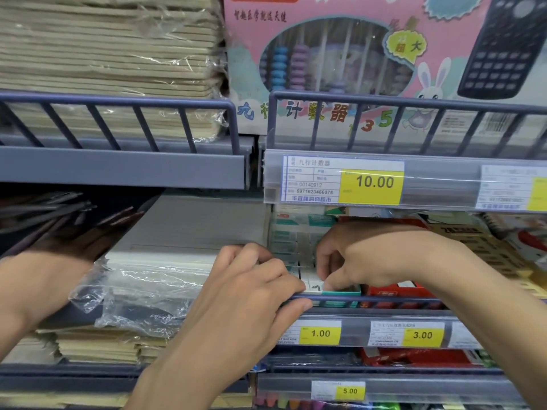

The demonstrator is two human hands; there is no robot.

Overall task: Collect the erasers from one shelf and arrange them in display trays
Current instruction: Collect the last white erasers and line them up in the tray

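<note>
- Across the whole view stand blue-grey metal shelves point(124, 167) with railed fronts, one above another.
- On the top shelf at left lies a tall stack of tan notebooks point(103, 54) in clear wrap; beside it stands a pink abacus box point(349, 54) with a rabbit printed on it, and a black calculator point(503, 45) leans at its right.
- On the middle shelf at left sits another wrapped bundle of paper goods point(154, 279), its plastic crumpled toward the front rail.
- Under the abacus box a price strip carries a yellow tag point(371, 182) reading 10.00; lower tags read 1.00, 3.00 and 5.00.
- My left hand point(251, 294) rests over the front rail of the middle shelf, fingers curled across the near edge of the tray and thumb under the rail; whether it really grips the tray I cannot tell.
- My right hand point(364, 258) reaches in from the right, thumb and fingers pinching one eraser at the front of the tray.
- The green display tray point(343, 290) sits on the middle shelf just behind the rail, above the 1.00 tag, with a red box point(396, 288) touching its right side.
- The erasers point(291, 241), in white-and-green sleeves, stand packed in rows inside that tray, between my two hands.
</note>
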